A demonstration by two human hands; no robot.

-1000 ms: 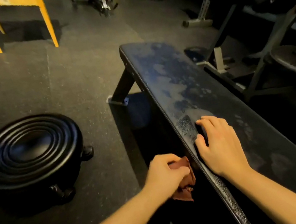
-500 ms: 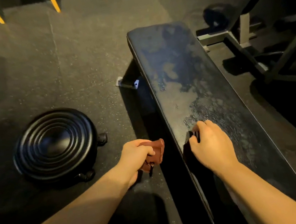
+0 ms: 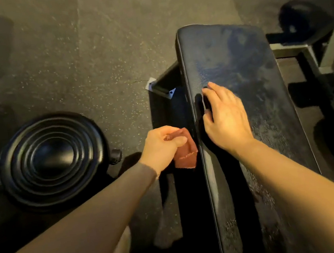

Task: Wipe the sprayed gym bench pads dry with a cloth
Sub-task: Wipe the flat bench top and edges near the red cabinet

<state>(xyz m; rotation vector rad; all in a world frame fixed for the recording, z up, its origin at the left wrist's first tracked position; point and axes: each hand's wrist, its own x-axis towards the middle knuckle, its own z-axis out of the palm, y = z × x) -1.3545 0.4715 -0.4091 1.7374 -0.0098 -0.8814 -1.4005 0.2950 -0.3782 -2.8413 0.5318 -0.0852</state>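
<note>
Ribbed black disc (image 3: 51, 158) far left on floor (image 3: 105, 38); open floor beyond it. Your left hand (image 3: 162, 144) grips red cloth (image 3: 185, 156) just off the surface's (image 3: 237, 55) left edge. Your right hand (image 3: 225, 117) rests on surface near that edge, fingers relaxed. Blotchy patches ahead. Metal frame (image 3: 307, 55) close on right.

Bench pad (image 3: 238, 61): one, black.
Cloth (image 3: 185, 156): one, reddish-brown.
Hands: two, the left hand (image 3: 160, 146) and the right hand (image 3: 225, 117).
Round ribbed disc (image 3: 52, 160): one, black, with one caster wheel (image 3: 115, 155) in view.
Bench foot (image 3: 160, 88): one in view.
Metal frame (image 3: 311, 52) at the right: one.
Dark round object (image 3: 299, 17) beyond it: one, kind unclear.
</note>
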